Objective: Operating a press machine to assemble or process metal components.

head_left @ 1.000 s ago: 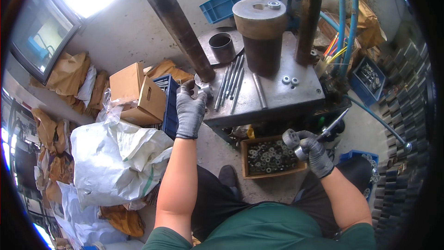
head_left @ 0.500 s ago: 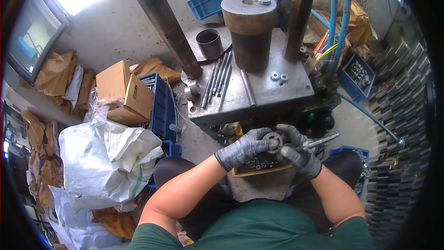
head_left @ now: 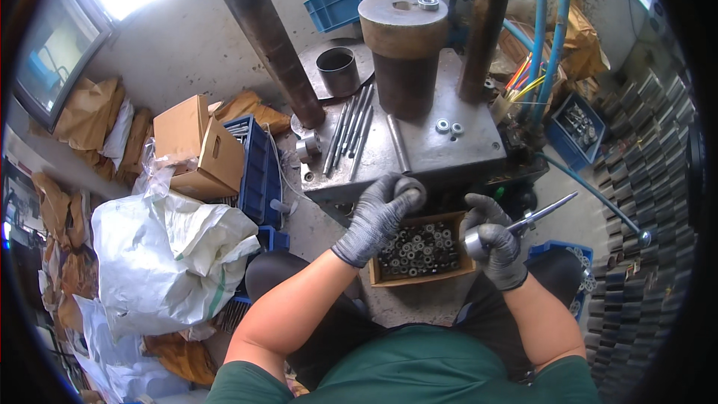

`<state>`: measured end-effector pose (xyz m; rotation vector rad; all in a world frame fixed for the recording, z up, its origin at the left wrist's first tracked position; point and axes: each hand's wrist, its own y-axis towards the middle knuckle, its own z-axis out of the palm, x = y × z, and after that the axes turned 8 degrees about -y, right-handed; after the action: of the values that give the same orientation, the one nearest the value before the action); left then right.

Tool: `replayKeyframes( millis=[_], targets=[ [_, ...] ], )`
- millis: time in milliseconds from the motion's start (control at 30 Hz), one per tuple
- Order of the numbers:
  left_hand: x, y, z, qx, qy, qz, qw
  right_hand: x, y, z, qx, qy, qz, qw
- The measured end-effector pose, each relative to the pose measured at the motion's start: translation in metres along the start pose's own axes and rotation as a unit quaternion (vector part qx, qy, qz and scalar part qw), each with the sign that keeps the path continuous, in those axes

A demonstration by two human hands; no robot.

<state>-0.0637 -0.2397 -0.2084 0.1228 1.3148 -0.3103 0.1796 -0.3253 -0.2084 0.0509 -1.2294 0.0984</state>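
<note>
- Far left: crumpled white sack (head_left: 168,269), with a tan cardboard box (head_left: 179,131) above it in view; a dark blue crate (head_left: 256,176) just right of the box.
- Left end of the steel worktop (head_left: 437,155): metal collars (head_left: 307,147) near the foot of a dark upright column (head_left: 262,37).
- Next, a dark open cylinder (head_left: 338,73) stands behind a row of slim metal rods (head_left: 348,131), laid roughly side by side.
- My left grip (head_left: 374,218), gray-gloved: clenched on a round dark metal part (head_left: 410,194), held just off the front edge of the worktop. Glove covers much of it; its bore is not clearly seen.
- Behind that, a single rod (head_left: 398,144) lies apart from the row; a thick stepped block (head_left: 404,49) stands upright, bearing (head_left: 428,3) on its top.
- Below, between my knees: carton (head_left: 426,280) of small metal pieces.
- Two small bearings (head_left: 449,127) rest on the worktop, right of the block.
- My right grip (head_left: 499,254), also gloved: grasping a bright shaft (head_left: 552,208), which slants up to the right; a shiny collar (head_left: 475,243) sits at the glove's left side, possibly on the shaft.
- Far right: stacked dark metal pieces (head_left: 636,269).
</note>
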Motion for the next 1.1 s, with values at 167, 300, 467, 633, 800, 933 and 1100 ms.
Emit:
replayKeyframes(
  millis=[167,300,467,633,800,933,1100],
  targets=[
    [-0.024,0.023,-0.015,-0.119,0.472,0.172,0.857,0.001,-0.006,0.003,0.014,-0.052,-0.018,0.998],
    [-0.016,0.044,-0.035,-0.159,0.571,0.121,0.797,-0.001,-0.004,0.01,0.055,-0.032,-0.003,0.998],
    [-0.031,0.041,-0.028,-0.132,0.563,0.079,0.812,-0.01,-0.002,0.004,0.05,-0.047,0.028,0.997],
    [-0.037,0.008,-0.009,-0.161,0.566,0.237,0.773,-0.015,0.001,0.002,-0.012,-0.135,0.138,0.981],
    [0.024,-0.024,0.033,0.167,0.272,0.07,0.945,-0.058,0.011,-0.022,-0.02,-0.292,0.061,0.954],
    [0.092,-0.026,0.036,0.182,0.024,-0.073,0.98,-0.032,0.009,-0.009,0.052,-0.398,0.093,0.911],
    [0.09,-0.029,0.028,0.118,-0.203,-0.225,0.945,-0.003,0.004,-0.01,0.164,-0.5,0.073,0.847]
  ],
)
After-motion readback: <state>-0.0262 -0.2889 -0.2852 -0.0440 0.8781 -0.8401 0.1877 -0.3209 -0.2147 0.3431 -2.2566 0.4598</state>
